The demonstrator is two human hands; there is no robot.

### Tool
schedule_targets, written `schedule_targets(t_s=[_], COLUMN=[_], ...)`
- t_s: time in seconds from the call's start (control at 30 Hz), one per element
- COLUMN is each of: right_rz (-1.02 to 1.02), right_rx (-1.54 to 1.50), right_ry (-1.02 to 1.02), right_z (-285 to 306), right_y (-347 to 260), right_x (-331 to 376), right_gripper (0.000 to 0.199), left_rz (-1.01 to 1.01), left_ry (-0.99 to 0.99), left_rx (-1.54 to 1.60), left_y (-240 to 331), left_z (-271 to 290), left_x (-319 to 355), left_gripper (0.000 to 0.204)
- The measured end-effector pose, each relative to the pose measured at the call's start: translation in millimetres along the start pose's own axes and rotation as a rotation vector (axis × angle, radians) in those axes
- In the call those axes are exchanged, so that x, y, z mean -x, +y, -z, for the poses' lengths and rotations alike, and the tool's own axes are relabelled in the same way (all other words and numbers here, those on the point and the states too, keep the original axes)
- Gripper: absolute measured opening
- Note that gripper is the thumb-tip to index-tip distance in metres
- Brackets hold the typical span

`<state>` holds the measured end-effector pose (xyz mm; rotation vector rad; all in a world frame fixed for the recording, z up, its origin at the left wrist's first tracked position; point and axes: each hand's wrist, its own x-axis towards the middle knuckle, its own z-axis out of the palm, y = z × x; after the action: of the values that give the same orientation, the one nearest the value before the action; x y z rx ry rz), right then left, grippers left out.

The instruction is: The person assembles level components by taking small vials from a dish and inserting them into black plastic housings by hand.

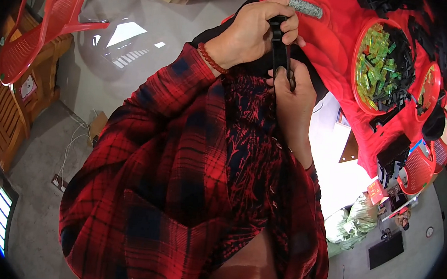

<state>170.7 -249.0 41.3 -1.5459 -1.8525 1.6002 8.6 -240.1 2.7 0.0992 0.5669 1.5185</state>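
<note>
A narrow black strip, its exact kind unclear, runs between my two hands in front of my chest. My left hand, with a red bead bracelet at the wrist, grips its upper end between curled fingers. A grey speckled wrap sits at the tip of one finger of that hand. Lower down, my right hand pinches the other end, the thumb pressed along it. Part of the strip is covered by my fingers. Under and beyond the hands spreads a red cloth.
To the right on the cloth stands a red basin of yellow-green translucent pieces and black pieces. A smaller red container is beside it, with black parts lying around. Red plastic chairs stand at left, another chair at right.
</note>
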Motion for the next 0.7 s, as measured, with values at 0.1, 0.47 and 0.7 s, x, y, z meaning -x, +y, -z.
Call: schedule_targets(t_s=[0.1, 0.47, 0.7], right_rz=[0.053, -0.124, 0.504], right_rx=[0.024, -0.184, 0.249], right_ry=[0.046, -0.046, 0.3], right_z=[-2, 11, 30], right_y=[2, -17, -22], right_x=[3, -1, -20], right_gripper=[0.02, 0.025, 0.04], left_rz=[0.009, -0.056, -0.085], left_ry=[0.016, 0.11, 0.083], left_rx=[-0.005, -0.164, -0.313], left_y=[-1, -4, 14], left_z=[-1, -28, -29], left_x=[-1, -11, -37], left_gripper=[0.011, 0.018, 0.023])
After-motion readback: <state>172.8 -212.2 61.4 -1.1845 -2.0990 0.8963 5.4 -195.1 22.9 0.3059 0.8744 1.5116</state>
